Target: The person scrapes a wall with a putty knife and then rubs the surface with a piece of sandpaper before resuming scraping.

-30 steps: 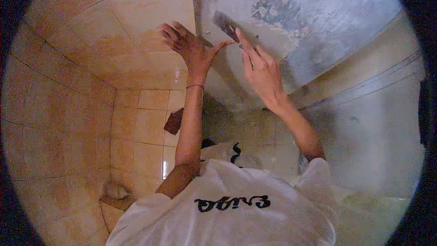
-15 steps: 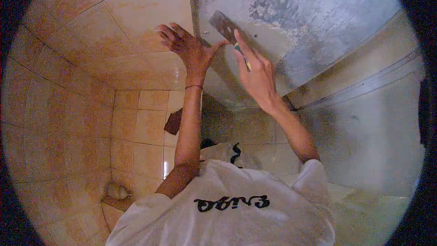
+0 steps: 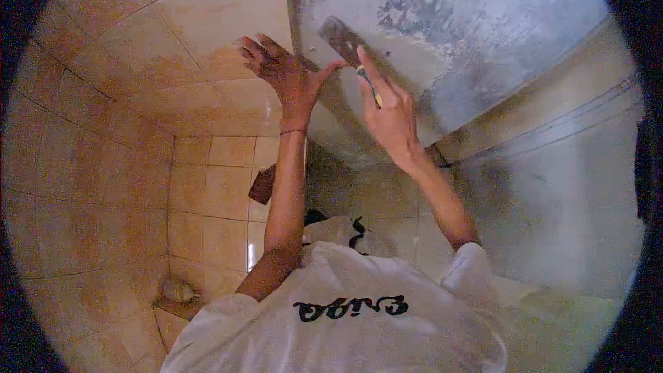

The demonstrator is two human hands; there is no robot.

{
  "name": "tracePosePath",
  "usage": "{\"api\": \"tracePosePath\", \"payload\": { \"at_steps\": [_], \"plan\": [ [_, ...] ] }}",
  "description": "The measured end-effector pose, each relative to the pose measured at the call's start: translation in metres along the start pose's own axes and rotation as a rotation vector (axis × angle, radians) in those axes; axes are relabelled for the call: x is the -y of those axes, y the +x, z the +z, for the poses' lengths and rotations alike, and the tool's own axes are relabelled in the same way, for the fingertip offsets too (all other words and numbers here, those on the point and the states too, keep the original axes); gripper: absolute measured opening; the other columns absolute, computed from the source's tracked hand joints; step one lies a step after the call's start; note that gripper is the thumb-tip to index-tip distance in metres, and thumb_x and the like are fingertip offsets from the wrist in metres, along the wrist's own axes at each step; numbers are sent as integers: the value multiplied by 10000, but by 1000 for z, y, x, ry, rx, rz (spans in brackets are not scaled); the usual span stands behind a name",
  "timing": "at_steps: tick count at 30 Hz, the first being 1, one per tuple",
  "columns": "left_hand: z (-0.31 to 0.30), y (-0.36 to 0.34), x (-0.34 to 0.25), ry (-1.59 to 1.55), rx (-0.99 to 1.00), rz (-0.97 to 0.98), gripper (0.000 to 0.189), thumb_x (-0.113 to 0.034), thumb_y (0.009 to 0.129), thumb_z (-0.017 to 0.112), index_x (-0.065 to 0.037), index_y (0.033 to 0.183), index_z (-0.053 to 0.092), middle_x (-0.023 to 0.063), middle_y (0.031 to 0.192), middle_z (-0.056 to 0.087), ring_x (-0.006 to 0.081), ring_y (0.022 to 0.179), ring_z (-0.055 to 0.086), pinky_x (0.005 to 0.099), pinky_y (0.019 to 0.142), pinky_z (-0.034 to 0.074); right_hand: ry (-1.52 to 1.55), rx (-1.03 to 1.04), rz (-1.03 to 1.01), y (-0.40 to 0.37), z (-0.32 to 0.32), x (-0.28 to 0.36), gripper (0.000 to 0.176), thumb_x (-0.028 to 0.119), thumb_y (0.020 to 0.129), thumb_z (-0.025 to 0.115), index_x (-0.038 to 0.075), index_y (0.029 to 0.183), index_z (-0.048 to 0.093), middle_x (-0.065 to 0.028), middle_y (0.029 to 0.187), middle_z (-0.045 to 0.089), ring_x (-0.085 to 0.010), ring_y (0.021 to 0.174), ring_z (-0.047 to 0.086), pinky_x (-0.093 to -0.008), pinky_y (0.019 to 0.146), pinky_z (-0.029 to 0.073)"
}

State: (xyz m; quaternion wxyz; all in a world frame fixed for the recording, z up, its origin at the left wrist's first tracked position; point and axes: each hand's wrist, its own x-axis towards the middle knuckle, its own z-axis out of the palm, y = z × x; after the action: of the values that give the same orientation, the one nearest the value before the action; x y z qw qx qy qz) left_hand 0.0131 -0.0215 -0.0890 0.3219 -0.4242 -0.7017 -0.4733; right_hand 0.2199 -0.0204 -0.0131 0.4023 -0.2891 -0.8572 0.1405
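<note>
My right hand [image 3: 391, 114] is closed around the slim yellow-and-dark handle of a scraper [image 3: 340, 38], with the index finger stretched along it. The broad, stained blade lies over the patchy grey wall surface [image 3: 476, 34], tilted up to the left; whether its edge touches is hard to tell. My left hand [image 3: 286, 72] is spread open over the tiled wall [image 3: 221, 27], beside the corner where tile meets plaster. Its thumb points towards the scraper, and nothing is held in it. Below the blade the plaster looks smoother and beige; above and right it is rough and blotched.
A dark brown object [image 3: 262, 185] shows beside my left forearm. Low on the left, a pale rounded item [image 3: 178, 290] sits on a small corner ledge [image 3: 176, 308]. A ledge or frame strip [image 3: 545, 128] runs along the right of the plaster.
Almost nothing differs. The scraper and both hands stay in nearly the same place, with only a very slight shift of my right arm to the left.
</note>
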Motion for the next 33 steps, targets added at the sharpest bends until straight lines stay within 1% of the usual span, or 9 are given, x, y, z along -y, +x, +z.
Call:
{"api": "tracePosePath", "payload": {
  "at_steps": [14,16,17,19,22,25,28,30,33],
  "plan": [
    [6,-6,-6,-30,2,-53,1658,-875,545,762,25,1609,-136,341,1653,-171,527,1528,-168,655,1207,-91,-53,-69,-41,-2,9,-2,587,130,988,648,292,1533,502,-217,1142,726,-409,955,726,-463,763,586],
    [11,-4,-19,183,516,-492,1666,-887,542,750,19,1604,-158,345,1648,-188,528,1526,-172,662,1204,-91,-44,-99,-54,1,11,-3,589,123,985,652,294,1530,506,-216,1157,725,-411,982,724,-460,776,589],
    [7,2,-15,182,506,-492,1666,-887,542,750,19,1604,-158,345,1648,-188,528,1526,-172,662,1204,-91,-40,-91,-48,2,12,-7,590,122,982,659,267,1532,505,-215,1163,724,-411,1005,721,-446,794,589],
    [1,3,-2,15,-73,17,1676,-894,535,746,14,1599,-177,348,1643,-202,523,1526,-179,671,1200,-91,-41,-78,-40,-1,9,-7,592,121,979,666,240,1535,503,-213,1170,724,-410,1028,718,-433,812,589],
    [-2,0,-4,-1,-4,-42,1681,-897,531,746,11,1598,-183,340,1644,-210,513,1528,-187,678,1198,-88,108,-45,14,0,7,-8,573,170,1000,659,165,1546,485,-202,1194,730,-333,1036,746,-403,834,582],
    [2,-1,-5,9,20,-66,1681,-892,531,751,10,1598,-183,334,1644,-219,506,1528,-198,679,1198,-89,185,-368,34,-1,4,-11,480,235,1036,627,72,1480,539,-146,1027,763,-259,873,750,-395,747,574],
    [-2,-3,-5,-36,33,-94,1680,-896,533,747,8,1597,-189,337,1642,-224,504,1526,-208,681,1195,-92,231,-157,177,-6,-20,-3,395,284,1067,579,61,1392,593,-52,852,673,-134,660,620,-331,579,511],
    [-5,-2,-8,-1,42,-105,1682,-897,532,746,6,1597,-192,337,1642,-221,505,1527,-204,680,1197,-87,659,-41,496,-2,-24,6,346,287,1076,560,80,1354,583,4,783,540,-53,558,442,-246,466,379],
    [-12,-2,-7,26,44,-90,1681,-895,534,748,3,1596,-196,335,1644,-217,506,1530,-192,676,1202,-76,863,-63,515,4,-33,36,568,298,1067,575,51,1549,407,-21,934,643,-141,722,555,-292,717,503]
  ]
}}
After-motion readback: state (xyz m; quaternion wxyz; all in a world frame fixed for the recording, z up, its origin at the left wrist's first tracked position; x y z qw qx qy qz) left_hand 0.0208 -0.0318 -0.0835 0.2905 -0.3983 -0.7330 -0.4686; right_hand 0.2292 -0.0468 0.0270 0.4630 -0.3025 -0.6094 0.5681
